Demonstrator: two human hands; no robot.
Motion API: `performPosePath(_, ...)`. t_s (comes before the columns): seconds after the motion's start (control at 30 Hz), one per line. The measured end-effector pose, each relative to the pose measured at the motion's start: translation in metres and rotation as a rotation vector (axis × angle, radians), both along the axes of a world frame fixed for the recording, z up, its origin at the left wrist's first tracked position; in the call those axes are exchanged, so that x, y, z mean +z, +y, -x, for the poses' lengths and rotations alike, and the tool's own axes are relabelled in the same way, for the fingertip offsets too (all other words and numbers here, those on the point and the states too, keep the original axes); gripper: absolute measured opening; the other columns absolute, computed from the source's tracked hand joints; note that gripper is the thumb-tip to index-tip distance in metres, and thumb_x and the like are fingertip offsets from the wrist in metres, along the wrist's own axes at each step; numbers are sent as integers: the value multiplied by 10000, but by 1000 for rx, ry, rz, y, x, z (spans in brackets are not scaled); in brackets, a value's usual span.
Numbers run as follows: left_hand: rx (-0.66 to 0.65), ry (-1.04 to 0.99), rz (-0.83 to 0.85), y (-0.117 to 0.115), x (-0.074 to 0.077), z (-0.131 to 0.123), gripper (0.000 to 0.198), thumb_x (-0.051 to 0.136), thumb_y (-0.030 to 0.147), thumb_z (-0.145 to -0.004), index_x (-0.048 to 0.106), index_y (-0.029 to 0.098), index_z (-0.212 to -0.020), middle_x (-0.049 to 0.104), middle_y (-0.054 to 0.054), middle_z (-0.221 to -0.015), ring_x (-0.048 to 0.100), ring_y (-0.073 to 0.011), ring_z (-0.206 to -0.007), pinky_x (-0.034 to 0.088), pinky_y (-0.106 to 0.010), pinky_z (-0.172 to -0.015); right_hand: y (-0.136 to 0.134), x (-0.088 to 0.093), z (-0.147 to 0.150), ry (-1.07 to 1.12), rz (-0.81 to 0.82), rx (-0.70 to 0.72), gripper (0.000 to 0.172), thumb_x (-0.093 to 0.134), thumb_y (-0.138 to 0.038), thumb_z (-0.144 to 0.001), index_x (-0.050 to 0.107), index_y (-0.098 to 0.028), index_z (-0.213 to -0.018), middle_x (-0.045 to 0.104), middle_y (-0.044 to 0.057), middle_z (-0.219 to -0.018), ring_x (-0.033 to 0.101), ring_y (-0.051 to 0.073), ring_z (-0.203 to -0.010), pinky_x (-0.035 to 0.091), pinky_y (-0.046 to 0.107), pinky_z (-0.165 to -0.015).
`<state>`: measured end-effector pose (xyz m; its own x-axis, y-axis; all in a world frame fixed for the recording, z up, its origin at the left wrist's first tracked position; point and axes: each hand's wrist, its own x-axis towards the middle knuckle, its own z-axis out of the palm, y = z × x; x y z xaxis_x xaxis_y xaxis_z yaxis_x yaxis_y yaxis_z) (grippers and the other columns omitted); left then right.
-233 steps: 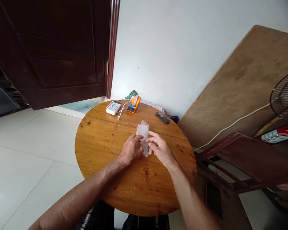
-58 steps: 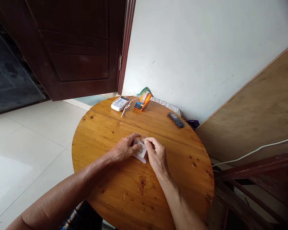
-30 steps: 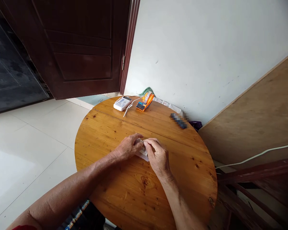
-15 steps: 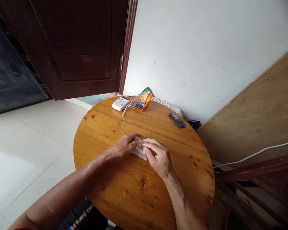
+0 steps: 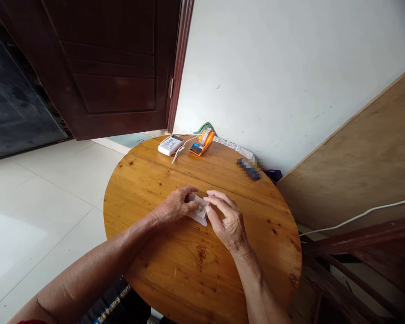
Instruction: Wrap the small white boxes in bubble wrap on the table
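A small clear plastic packet (image 5: 199,212) with something pale inside lies on the round wooden table (image 5: 138,189), between my hands. My left hand (image 5: 179,203) grips its left side, thumb on top and fingers curled round the far edge. At the packet's right edge is my right hand (image 5: 225,217), its thumb and fingers apart, fingertips at or just beside the plastic; contact there is hard to tell.
On the table's far side are a white device (image 5: 170,145) with a cable, an orange tape dispenser (image 5: 202,143) and a blurred dark object (image 5: 249,169). Behind stand a white wall (image 5: 273,81) and a dark red door (image 5: 118,67).
My right hand has shifted slightly right, and its thumb and fingers have moved off the packet's top. More of the packet shows. My left hand has barely moved.
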<state>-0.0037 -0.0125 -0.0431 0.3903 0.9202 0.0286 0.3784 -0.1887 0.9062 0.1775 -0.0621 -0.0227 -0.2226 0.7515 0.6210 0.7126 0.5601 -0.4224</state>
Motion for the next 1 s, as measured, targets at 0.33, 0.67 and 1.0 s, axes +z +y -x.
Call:
performPosePath(0.33,79,86,-57,-5,1,-7,463,583,237,-817,603,133,-1268,680,-65,-1041,613,-180,-899,501,-302,-853,2,-7,3,-100,-46,1,233,523,-161,-864,717,-222,-977,681,95,-1155,651,242,-1007,496,402,-892)
performPosePath(0.67,283,169,-491,-99,59,74,315,525,344,-905,655,214,-1161,674,-105,-1156,623,-248,-1065,504,-369,-938,7,-12,1,-89,-48,3,233,518,-168,-865,727,-230,-949,680,84,-1144,653,231,-985,502,385,-890)
performPosePath(1.0,428,197,-19,-147,-91,163,347,543,480,-816,717,214,-957,728,-78,-1092,676,-292,-1031,574,-398,-889,10,-15,3,-57,-56,17,237,499,-170,-862,723,-219,-918,694,89,-1078,653,232,-996,516,379,-911)
